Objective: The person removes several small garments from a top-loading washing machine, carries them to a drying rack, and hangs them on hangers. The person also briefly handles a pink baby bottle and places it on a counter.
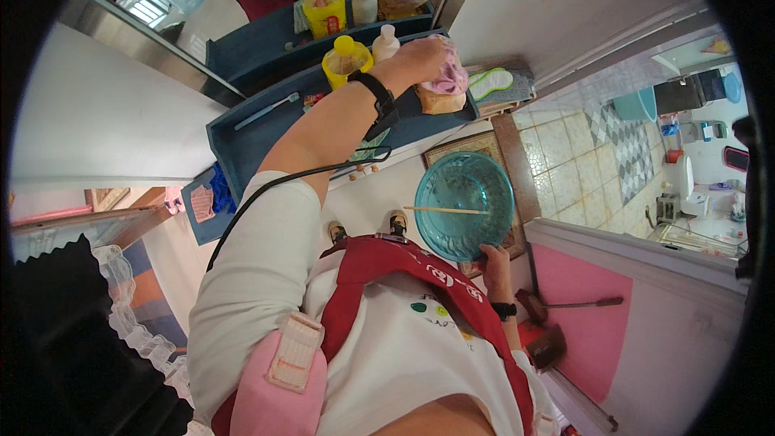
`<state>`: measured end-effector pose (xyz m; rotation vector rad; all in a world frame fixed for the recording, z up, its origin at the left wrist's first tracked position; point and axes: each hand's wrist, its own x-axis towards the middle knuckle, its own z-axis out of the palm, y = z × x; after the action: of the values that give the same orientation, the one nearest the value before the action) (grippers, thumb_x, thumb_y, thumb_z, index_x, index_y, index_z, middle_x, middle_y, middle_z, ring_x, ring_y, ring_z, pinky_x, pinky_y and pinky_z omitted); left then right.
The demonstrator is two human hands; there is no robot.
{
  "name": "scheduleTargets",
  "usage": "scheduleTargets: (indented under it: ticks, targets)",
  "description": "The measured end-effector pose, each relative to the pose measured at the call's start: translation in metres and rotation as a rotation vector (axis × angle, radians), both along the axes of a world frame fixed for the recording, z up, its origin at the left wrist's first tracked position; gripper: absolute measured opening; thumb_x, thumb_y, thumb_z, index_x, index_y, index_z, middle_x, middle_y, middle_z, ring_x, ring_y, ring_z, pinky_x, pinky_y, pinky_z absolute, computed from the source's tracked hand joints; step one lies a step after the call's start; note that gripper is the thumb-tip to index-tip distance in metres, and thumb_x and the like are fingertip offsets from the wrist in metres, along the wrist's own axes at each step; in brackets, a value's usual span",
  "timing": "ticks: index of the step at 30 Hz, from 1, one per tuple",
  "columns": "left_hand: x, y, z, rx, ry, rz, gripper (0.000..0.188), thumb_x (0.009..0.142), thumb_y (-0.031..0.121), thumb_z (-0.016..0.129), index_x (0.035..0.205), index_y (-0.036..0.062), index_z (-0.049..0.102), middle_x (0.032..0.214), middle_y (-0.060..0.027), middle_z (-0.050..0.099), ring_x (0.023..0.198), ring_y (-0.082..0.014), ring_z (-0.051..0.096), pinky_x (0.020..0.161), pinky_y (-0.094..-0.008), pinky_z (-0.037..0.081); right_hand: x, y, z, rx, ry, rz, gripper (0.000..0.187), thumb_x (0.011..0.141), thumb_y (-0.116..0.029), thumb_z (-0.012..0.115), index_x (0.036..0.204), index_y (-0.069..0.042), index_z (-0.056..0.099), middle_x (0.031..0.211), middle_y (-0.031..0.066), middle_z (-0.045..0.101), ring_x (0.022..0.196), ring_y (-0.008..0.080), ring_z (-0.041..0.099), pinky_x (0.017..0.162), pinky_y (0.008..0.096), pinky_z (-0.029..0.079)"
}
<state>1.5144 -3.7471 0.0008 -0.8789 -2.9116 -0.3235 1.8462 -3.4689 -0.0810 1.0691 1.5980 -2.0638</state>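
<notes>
I see my left hand (420, 56) stretched up to the blue shelf (242, 141), fingers curled down over a pink pouch (448, 77) that sits on a tan packet at the shelf's right end, beside a yellow-capped bottle (345, 60). My right hand (492, 262) grips the rim of a teal glass bowl (464, 206), a wooden stick (444, 210) lying across it.

Left hand (420, 60) outstretched, grip closed (palm down); right hand (494, 262) low, grip closed.

Head cam, steep downward, close.
</notes>
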Motion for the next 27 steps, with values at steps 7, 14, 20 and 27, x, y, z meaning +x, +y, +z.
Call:
scheduleTargets:
  ticks: [7,14,20,27]
  targets:
    - [-0.009,-0.002,-0.027,0.041,0.021,0.133,0.023,0.073,0.010,0.056,0.095,0.0040,0.060,0.093,-0.0164,0.060,0.088,-0.0319,0.058,0.074,-0.0391,0.048,-0.011,0.012,-0.002,-0.039,0.021,0.003,0.013,0.076,-0.005,0.054,0.083,0.005,0.050,0.062,0.0101,0.053,0.037,0.0196,0.051,0.034,0.0282,0.044]
    - [0.002,0.001,-0.036,0.233,-0.016,0.237,0.025,0.075,0.013,0.055,0.099,0.0059,0.058,0.112,-0.0181,0.051,0.087,-0.0338,0.058,0.074,-0.0417,0.047,-0.013,-0.010,-0.008,-0.051,0.062,0.137,0.014,0.075,-0.006,0.054,0.084,0.005,0.051,0.065,0.0101,0.054,0.039,0.0191,0.051,0.036,0.0296,0.045]
    - [0.070,-0.021,0.002,0.314,0.009,0.204,0.030,0.074,0.012,0.058,0.104,0.0087,0.055,0.117,-0.0166,0.046,0.090,-0.0341,0.057,0.073,-0.0414,0.048,-0.012,-0.042,0.008,-0.087,0.084,0.243,0.013,0.074,-0.007,0.054,0.080,0.005,0.052,0.064,0.0102,0.056,0.040,0.0192,0.052,0.036,0.0285,0.043]
    - [0.223,-0.181,0.007,0.637,0.202,0.333,0.021,0.073,0.008,0.063,0.094,0.0041,0.059,0.114,-0.0135,0.053,0.099,-0.0284,0.056,0.083,-0.0347,0.046,-0.024,-0.128,0.035,0.099,0.098,0.550,0.014,0.073,-0.010,0.054,0.074,0.004,0.053,0.057,0.0103,0.055,0.040,0.0175,0.051,0.037,0.0275,0.042]
